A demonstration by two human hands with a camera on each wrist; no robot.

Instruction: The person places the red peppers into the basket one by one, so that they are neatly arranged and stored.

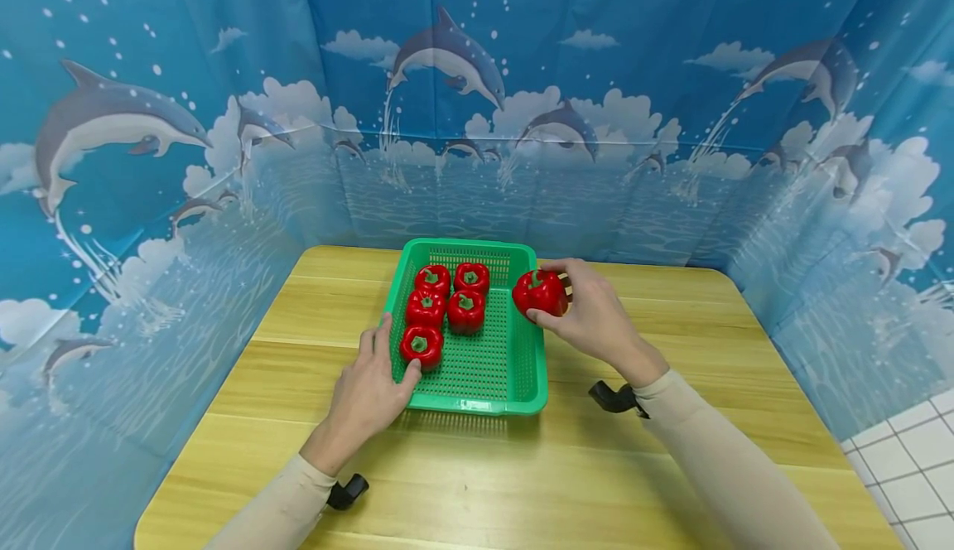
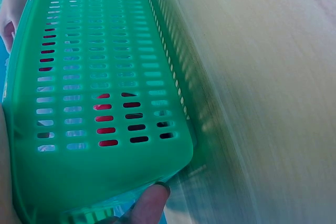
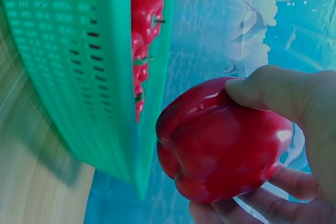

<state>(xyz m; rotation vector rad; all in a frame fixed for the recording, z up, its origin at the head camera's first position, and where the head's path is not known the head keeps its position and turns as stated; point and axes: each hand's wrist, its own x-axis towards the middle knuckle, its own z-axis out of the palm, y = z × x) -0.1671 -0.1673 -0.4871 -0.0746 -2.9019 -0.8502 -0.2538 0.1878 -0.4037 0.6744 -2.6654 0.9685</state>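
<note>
Basket's (image 1: 538,368) right rim: gripped pepper (image 1: 540,291)

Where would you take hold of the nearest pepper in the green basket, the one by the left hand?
Probably from above, round the shoulders of the nearest pepper. It sits stem up against the green basket's left wall, with the left hand on that rim and another pepper just behind. The right side and top are free, so fingers could come down from the right and span its wide body, not the short stem.

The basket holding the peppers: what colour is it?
Green, a slotted plastic basket; the head view shows it best.
</note>
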